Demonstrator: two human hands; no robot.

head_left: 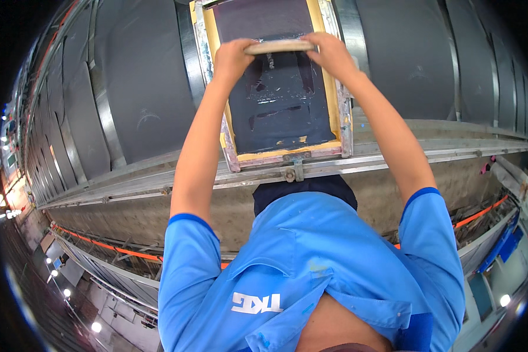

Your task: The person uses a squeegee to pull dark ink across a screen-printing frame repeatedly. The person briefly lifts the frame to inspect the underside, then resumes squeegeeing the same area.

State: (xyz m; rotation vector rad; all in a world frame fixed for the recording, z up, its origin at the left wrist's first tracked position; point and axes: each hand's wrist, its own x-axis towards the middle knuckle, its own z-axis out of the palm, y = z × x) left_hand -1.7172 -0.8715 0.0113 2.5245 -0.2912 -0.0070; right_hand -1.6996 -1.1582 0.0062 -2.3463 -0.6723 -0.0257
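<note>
Both my arms reach forward over a screen-printing frame point(344, 126) edged with yellow tape. A squeegee with a pale wooden handle point(280, 46) lies crosswise over the dark mesh point(287, 126). My left hand point(233, 57) is closed round its left end, and my right hand point(330, 54) grips the right end. Dark wet-looking patches and a few pale marks show on the mesh nearer to me. The squeegee's blade is hidden beneath the handle.
Dark fabric panels point(144, 88) lie on the long table to the left, with more panels point(408, 64) to the right, separated by metal strips. A metal rail point(393, 157) runs along the near edge; a clamp point(298, 167) joins the frame there. An orange strip point(108, 243) runs behind me.
</note>
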